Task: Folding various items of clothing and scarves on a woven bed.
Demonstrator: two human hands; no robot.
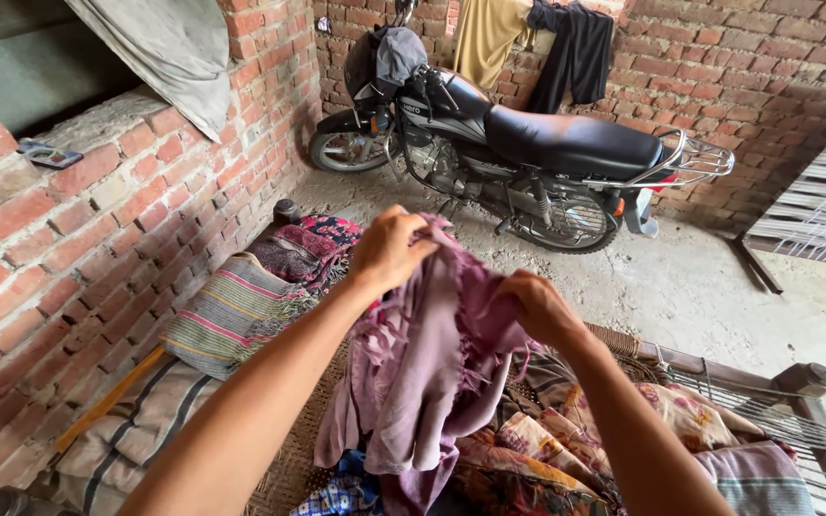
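Note:
A mauve fringed cloth (432,373) hangs bunched between both my hands above a woven cot (728,368). My left hand (389,250) grips its upper edge, raised a little higher. My right hand (535,304) pinches the same edge further right. The cloth's lower part drapes down onto a heap of patterned fabrics (576,449) on the cot.
Folded striped blankets (231,311) and a dark patterned cloth (303,247) lie along the brick wall (69,248) on the left. A black motorcycle (528,143) is parked ahead, with clothes (576,48) hung on the far wall. Another woven frame (824,205) leans at the right.

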